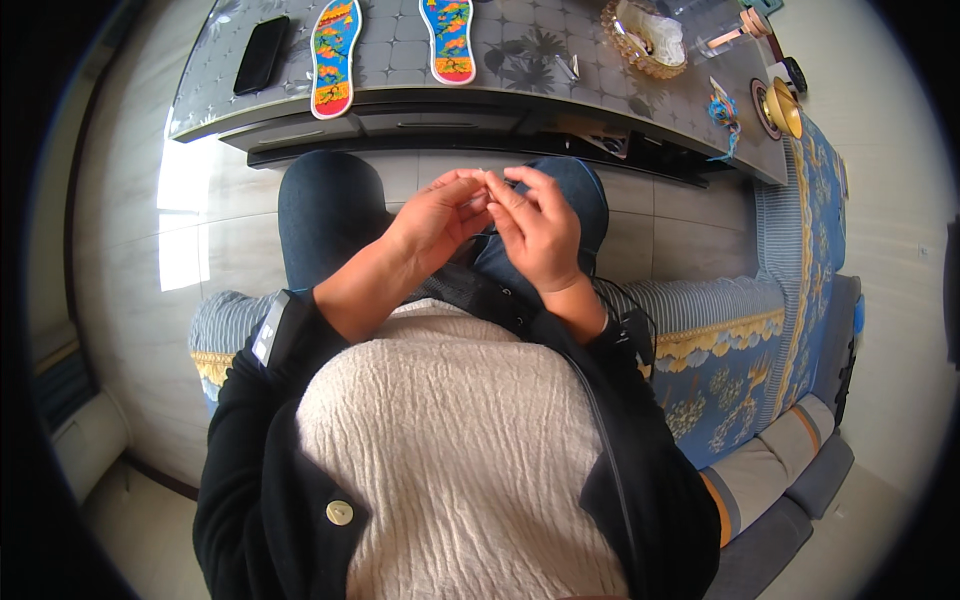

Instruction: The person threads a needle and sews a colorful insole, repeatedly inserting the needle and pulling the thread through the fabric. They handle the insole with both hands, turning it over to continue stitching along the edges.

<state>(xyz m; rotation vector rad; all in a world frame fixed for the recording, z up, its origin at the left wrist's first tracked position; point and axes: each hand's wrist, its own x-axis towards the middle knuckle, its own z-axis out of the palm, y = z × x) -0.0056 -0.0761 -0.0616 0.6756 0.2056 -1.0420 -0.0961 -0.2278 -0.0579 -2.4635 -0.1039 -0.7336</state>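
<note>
My left hand [436,217] and my right hand [536,229] meet at the fingertips above my lap, between my knees. The left thumb and forefinger are pinched together, and the right fingers touch them. A tiny pale speck shows where the fingertips meet; it is too small to name, and whether either hand holds it is unclear. Beyond them, on the coffee table [390,56], lie two patterned insoles [335,60], [452,37] in blue, orange and red with white edging. The nearer ends of both point toward me, and the left one overhangs the table edge.
A black smartphone [262,55] lies left of the insoles. To their right are a small metal tool [568,68], an amber glass bowl [651,67], a tangle of coloured thread [723,112] and a gold-coloured bowl [782,109]. A covered sofa [712,375] extends right.
</note>
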